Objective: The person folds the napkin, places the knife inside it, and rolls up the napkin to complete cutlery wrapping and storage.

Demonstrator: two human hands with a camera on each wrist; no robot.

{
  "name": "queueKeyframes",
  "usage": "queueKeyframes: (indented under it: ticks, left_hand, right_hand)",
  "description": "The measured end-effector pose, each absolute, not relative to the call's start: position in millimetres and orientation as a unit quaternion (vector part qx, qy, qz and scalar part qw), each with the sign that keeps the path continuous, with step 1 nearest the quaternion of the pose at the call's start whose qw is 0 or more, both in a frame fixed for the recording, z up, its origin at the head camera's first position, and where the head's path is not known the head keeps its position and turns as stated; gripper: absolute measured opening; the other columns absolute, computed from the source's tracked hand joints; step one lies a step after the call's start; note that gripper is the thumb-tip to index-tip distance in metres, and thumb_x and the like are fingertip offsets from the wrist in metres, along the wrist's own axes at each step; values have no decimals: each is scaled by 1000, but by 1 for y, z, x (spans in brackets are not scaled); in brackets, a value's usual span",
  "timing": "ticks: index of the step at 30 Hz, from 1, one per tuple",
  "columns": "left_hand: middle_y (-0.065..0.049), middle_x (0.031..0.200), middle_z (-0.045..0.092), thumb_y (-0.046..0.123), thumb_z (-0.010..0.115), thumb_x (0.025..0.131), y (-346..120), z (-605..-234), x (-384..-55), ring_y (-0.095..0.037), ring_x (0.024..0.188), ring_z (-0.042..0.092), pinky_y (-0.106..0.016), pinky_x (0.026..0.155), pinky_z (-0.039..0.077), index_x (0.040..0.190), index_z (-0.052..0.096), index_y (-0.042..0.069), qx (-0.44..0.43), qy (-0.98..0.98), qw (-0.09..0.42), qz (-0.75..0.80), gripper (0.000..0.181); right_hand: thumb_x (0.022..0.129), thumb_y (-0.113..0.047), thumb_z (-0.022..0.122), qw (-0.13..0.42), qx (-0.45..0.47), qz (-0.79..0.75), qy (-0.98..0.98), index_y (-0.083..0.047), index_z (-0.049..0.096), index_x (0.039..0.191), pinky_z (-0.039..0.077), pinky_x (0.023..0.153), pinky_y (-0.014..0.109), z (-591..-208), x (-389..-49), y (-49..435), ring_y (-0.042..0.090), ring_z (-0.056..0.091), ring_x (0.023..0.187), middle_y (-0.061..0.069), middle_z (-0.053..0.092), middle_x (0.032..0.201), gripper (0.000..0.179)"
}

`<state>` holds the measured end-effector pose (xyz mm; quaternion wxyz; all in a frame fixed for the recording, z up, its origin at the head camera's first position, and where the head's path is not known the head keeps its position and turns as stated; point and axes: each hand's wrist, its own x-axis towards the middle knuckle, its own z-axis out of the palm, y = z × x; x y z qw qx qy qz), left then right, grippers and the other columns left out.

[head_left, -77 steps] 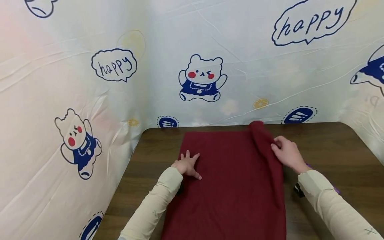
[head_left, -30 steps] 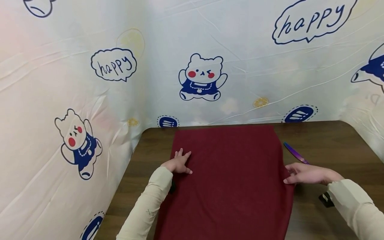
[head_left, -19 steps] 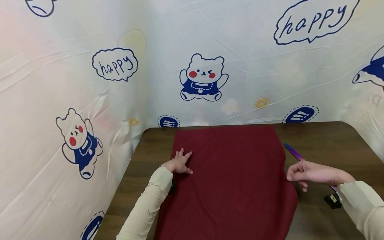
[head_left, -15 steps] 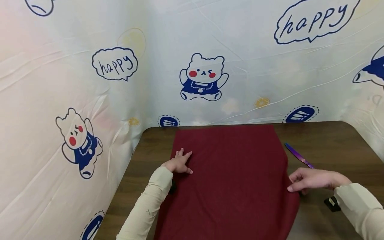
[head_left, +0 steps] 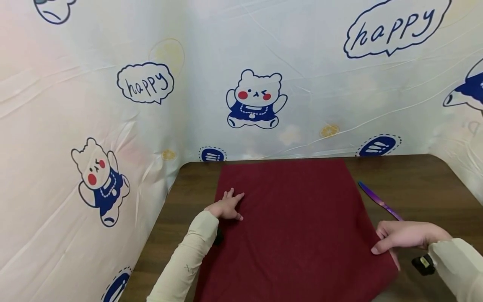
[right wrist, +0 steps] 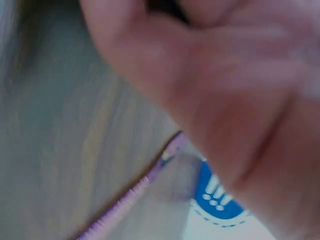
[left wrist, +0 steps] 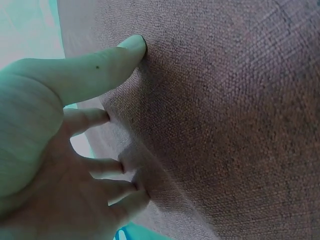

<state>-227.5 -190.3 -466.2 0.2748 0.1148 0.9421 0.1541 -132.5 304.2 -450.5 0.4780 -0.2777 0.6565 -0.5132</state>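
Observation:
A dark red cloth lies over the wooden table, reaching to its far edge. My left hand rests on the cloth's left edge with fingers spread; in the left wrist view the thumb and fingertips of that left hand press into the weave. At the cloth's right edge, my right hand pinches the fabric between thumb and fingers and draws it out into a corner. Close up and blurred, the right hand fills the upper part of the right wrist view, where the pinch is hidden.
A shiny blue-purple table knife lies on the table, right of the cloth, its near end behind the right hand. A black wrist camera sits under the right cuff. Printed curtains hang behind and to the left.
My right hand has come down along the cloth's right side, regripped the edge and pulled it outward. The folded-back far right corner now lies flat, uncovering the knife. My left hand shifted slightly left.

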Motion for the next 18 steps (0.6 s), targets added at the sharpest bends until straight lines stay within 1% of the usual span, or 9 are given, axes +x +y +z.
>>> queueKeyframes:
  ticks: [1,3,5,7,8,10,12,15,18]
  left_hand:
    - [-21,161,4,25,73,86,-190,-467,-228,-43,148,1,-61,114,20,153,27,16,115,942,276,156,83]
    - [-21,161,3,25,73,86,-189,-467,-229,-43,148,0,-61,114,19,153,27,16,118,941,276,157,82]
    - [-21,161,3,25,73,86,-190,-467,-229,-42,149,0,-60,115,18,154,27,16,118,941,276,159,82]
    - [-20,162,3,25,72,86,-190,-467,-230,-42,149,0,-60,115,17,154,26,17,119,940,276,160,82]
    - [-20,162,3,26,72,86,-190,-468,-230,-41,149,0,-60,115,17,154,26,17,119,940,276,160,82]
    - [-20,162,3,25,73,86,-190,-468,-230,-42,149,0,-60,115,17,153,27,16,120,940,275,162,82]
    - [-20,161,3,25,73,86,-191,-468,-230,-42,149,0,-61,115,17,153,27,16,122,939,277,162,82]
    - [-21,161,3,25,73,86,-191,-468,-230,-42,149,0,-61,115,16,153,27,15,126,939,277,161,82]
    - [-22,161,3,25,73,86,-190,-468,-230,-42,149,0,-60,116,15,153,27,15,127,939,278,159,82]
  right_hand:
    - [97,-3,47,492,-271,-522,641,16,42,62,39,47,18,-450,-132,306,18,62,44,34,48,50,40]
    - [99,-2,41,509,-267,-541,614,20,45,67,49,53,21,-450,-131,309,38,60,46,41,50,58,39]
    - [100,-4,41,510,-248,-540,623,19,46,70,50,52,21,-451,-130,311,36,49,36,43,45,60,39]
    - [101,-7,43,496,-237,-532,644,19,51,75,50,47,23,-454,-129,311,22,42,33,40,41,61,37]
    - [100,-8,45,489,-230,-525,657,18,52,76,48,46,22,-456,-128,311,14,40,35,38,40,61,37]
    - [98,-12,51,479,-208,-504,688,17,54,77,47,45,20,-459,-125,309,0,45,44,26,42,54,36]
    - [95,-13,56,469,-200,-488,709,16,55,75,47,44,19,-462,-121,308,-3,46,43,10,45,49,35]
    - [89,-13,63,467,-188,-465,728,16,57,72,45,41,18,-464,-116,309,-3,45,41,-7,52,52,35]
    - [84,-13,67,464,-176,-438,750,16,59,69,42,38,16,-464,-111,311,-3,44,40,-9,52,49,34]
